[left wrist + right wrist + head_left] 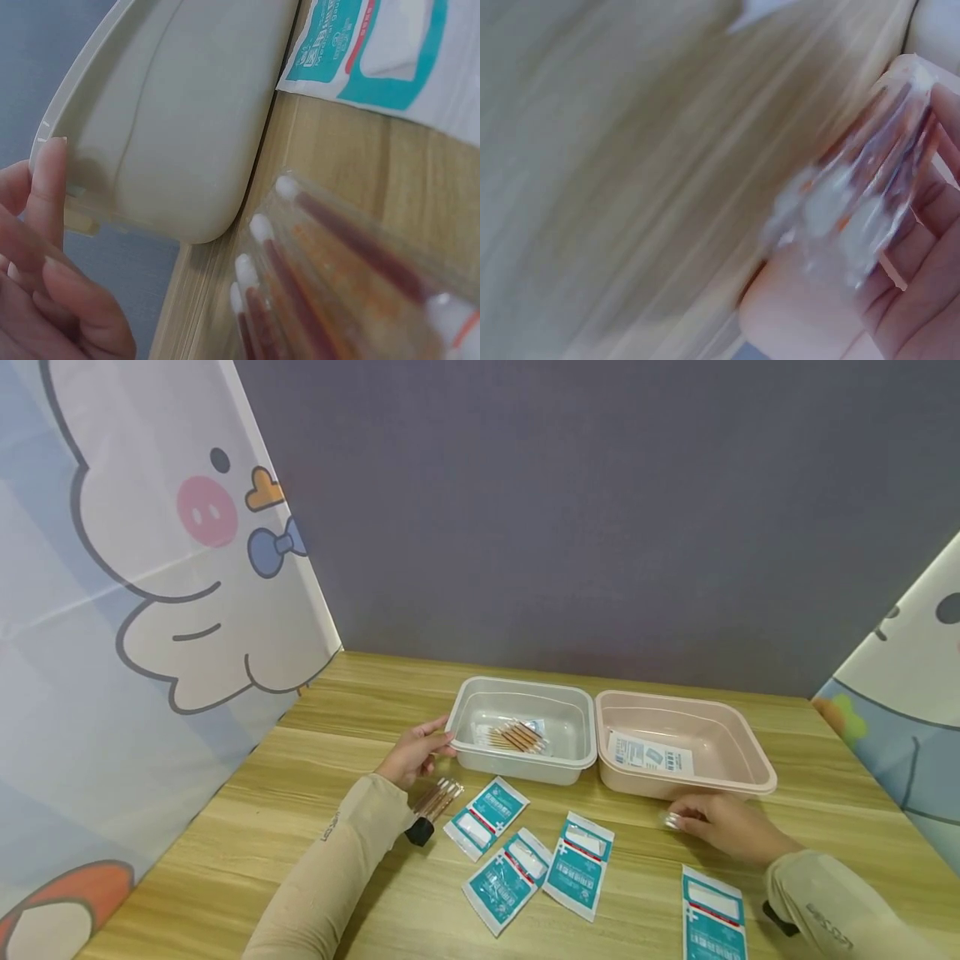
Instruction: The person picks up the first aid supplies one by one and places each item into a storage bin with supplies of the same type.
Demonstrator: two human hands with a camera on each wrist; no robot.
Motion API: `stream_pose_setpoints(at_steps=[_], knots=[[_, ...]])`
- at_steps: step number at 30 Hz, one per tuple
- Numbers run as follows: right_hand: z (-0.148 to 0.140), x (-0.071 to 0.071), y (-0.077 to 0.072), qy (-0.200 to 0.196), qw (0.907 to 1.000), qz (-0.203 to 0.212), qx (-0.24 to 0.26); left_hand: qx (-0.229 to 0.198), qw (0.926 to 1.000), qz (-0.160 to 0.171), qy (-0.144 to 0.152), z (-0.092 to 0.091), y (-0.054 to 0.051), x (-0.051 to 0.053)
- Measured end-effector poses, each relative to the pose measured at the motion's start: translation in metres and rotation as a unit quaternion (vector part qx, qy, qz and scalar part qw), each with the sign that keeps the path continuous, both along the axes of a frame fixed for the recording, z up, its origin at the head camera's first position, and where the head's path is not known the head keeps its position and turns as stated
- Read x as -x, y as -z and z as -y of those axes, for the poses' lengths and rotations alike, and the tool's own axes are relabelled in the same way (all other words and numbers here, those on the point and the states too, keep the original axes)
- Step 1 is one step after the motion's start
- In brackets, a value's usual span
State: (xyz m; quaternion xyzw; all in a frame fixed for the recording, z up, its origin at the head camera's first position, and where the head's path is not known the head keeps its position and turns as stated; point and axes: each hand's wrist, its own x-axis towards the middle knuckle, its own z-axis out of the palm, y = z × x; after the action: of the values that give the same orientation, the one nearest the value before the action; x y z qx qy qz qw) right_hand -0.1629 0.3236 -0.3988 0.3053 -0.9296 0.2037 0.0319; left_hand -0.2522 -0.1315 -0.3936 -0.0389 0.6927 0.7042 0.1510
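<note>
My left hand point(411, 755) is at the left end of the pale grey plastic basin point(525, 767), its fingertips pinching the rim. In the left wrist view, fingers lie on both sides of the rim. Inside that basin are several brown-stemmed swabs point(519, 737). Just below my left hand, a clear packet of swabs point(300, 262) lies on the table. My right hand point(731, 829) pinches another clear packet of swabs point(855, 187) in front of the pink basin point(645, 783); its white tips hang beyond the fingers. The right wrist view is blurred.
Several teal-and-white dressing packets lie on the wooden table point(300, 835), among them one near the left hand point(486, 817) and one at the right front point(714, 914). A printed white packet point(650, 754) is in the pink basin. A dark grey wall point(562, 527) stands behind.
</note>
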Motion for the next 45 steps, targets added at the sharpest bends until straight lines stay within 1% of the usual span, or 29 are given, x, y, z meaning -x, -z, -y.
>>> stream_pose_setpoints(at_steps=[4,9,12,14,19,21,28,32,36,41,45], knots=[[0.006,-0.001,-0.003,-0.001,0.9989,0.014,0.044,0.001,1.0,-0.003,0.007,0.001,0.0,-0.001],[0.012,-0.001,-0.006,0.005,0.9986,0.001,0.052,0.0,1.0,-0.004,0.002,0.0,-0.001,-0.001],[0.015,-0.002,-0.009,0.008,0.9979,0.007,0.063,0.001,1.0,-0.005,0.001,0.0,-0.001,-0.001],[0.018,-0.003,-0.011,0.008,0.9966,0.02,0.08,0.0,1.0,-0.005,0.0,0.0,-0.001,-0.001],[0.027,-0.003,-0.015,0.002,0.9882,0.073,0.134,0.002,1.0,0.0,-0.003,0.0,-0.001,-0.002],[0.03,-0.003,-0.017,0.005,0.9857,0.089,0.143,0.004,1.0,-0.001,-0.003,0.0,-0.001,-0.002],[0.043,0.002,-0.022,0.016,0.9845,0.11,0.135,0.009,1.0,0.0,-0.002,-0.001,-0.004,-0.003],[0.05,0.004,-0.025,0.022,0.985,0.113,0.128,0.006,1.0,0.002,-0.001,-0.001,-0.003,-0.002],[0.058,0.005,-0.028,0.024,0.983,0.125,0.132,0.003,1.0,0.002,-0.001,-0.001,-0.001,-0.001],[0.066,0.008,-0.027,0.006,0.9846,0.112,0.134,0.003,1.0,-0.001,-0.006,-0.001,-0.001,-0.001],[0.07,0.011,-0.027,0.004,0.985,0.11,0.132,0.003,1.0,-0.003,-0.007,-0.002,-0.002,-0.002]])
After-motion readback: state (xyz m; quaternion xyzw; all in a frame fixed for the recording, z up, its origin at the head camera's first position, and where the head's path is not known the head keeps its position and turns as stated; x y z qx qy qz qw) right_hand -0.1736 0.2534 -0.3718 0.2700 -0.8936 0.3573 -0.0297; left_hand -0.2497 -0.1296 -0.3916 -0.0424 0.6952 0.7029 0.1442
